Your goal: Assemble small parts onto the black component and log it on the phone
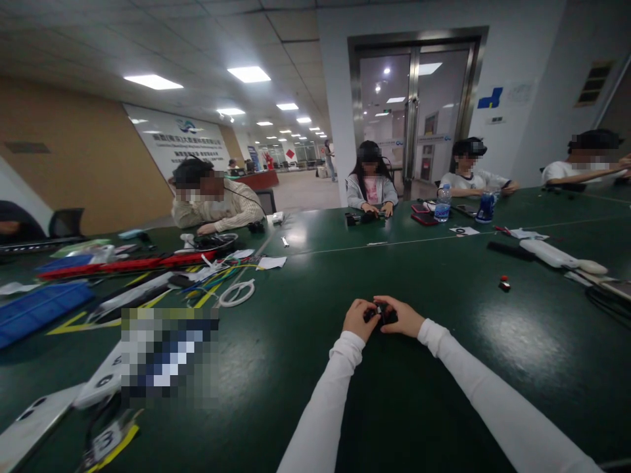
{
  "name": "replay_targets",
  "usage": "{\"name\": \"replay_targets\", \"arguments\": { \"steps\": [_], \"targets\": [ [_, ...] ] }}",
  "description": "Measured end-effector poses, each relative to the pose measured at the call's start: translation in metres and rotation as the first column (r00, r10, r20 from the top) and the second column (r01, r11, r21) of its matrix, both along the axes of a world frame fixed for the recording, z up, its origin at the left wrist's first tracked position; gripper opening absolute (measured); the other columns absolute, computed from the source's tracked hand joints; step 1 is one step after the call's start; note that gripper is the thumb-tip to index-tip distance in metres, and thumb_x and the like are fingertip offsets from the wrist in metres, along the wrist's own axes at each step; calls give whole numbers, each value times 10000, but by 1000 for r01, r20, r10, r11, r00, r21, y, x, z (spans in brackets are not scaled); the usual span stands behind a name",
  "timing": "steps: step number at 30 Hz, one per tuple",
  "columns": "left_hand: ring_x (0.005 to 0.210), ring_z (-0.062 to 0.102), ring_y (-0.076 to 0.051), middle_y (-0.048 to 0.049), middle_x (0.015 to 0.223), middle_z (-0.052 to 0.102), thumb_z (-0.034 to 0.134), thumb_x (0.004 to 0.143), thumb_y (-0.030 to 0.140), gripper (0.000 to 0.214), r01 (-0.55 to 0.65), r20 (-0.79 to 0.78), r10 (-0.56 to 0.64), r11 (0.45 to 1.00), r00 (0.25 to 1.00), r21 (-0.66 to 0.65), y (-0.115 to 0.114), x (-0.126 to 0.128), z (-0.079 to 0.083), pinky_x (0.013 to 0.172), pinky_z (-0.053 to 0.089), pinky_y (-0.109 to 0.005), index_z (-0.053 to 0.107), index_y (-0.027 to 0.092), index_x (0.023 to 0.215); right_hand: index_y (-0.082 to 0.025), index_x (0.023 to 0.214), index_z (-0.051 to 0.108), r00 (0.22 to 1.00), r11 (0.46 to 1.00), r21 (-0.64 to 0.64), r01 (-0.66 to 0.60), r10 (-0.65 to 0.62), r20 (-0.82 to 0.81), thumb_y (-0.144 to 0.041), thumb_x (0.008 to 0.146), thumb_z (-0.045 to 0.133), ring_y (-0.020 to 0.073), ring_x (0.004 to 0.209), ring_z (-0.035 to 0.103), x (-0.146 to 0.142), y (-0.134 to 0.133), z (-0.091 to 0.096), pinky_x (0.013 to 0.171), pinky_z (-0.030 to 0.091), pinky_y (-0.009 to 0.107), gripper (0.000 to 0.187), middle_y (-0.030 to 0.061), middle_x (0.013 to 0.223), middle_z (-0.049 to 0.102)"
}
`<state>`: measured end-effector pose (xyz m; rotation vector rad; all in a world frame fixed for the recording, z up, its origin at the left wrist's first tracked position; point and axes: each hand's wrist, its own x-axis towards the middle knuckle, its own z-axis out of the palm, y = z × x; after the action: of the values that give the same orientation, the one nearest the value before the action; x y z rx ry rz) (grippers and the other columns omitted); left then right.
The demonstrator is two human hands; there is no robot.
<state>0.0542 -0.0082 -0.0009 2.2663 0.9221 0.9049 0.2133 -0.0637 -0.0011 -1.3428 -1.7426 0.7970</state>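
My left hand and my right hand meet over the green table, in the middle of the view. Both are closed on a small black object with a lighter bit near its middle. The fingers cover much of it, so its kind does not show. White sleeves reach down to both wrists. Off to the right, apart from my hands, a small red and black piece lies on the table.
On the left lie a blue tray, a white cable coil and tangled wires. A water bottle stands at the far side, near a blue container. A white device lies right. Several people sit around the table.
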Motion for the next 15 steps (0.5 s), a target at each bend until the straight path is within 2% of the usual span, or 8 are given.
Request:
{"name": "replay_targets", "arguments": {
  "steps": [10, 15],
  "targets": [
    [776, 523, -124, -27, 874, 527, 578, 657, 180, 159, -17, 70, 20, 999, 997, -32, 0, -2, 1, 698, 456, -293, 600, 192, 814, -224, 1206, 354, 999, 1000, -11, 18, -18, 32, -204, 552, 686, 170, 831, 527, 0, -1, 1, 771, 413, 354, 734, 40, 1005, 548],
    [746, 537, -130, -28, 824, 562, 593, 642, 213, 159, -54, 167, 73, 991, 983, -120, 3, -4, 0, 681, 458, -290, 615, 186, 797, -224, 1202, 360, 999, 1000, -5, 19, -18, 32, -208, 550, 688, 172, 827, 530, 0, -1, 0, 767, 412, 354, 729, 50, 1041, 540]
  ]
}}
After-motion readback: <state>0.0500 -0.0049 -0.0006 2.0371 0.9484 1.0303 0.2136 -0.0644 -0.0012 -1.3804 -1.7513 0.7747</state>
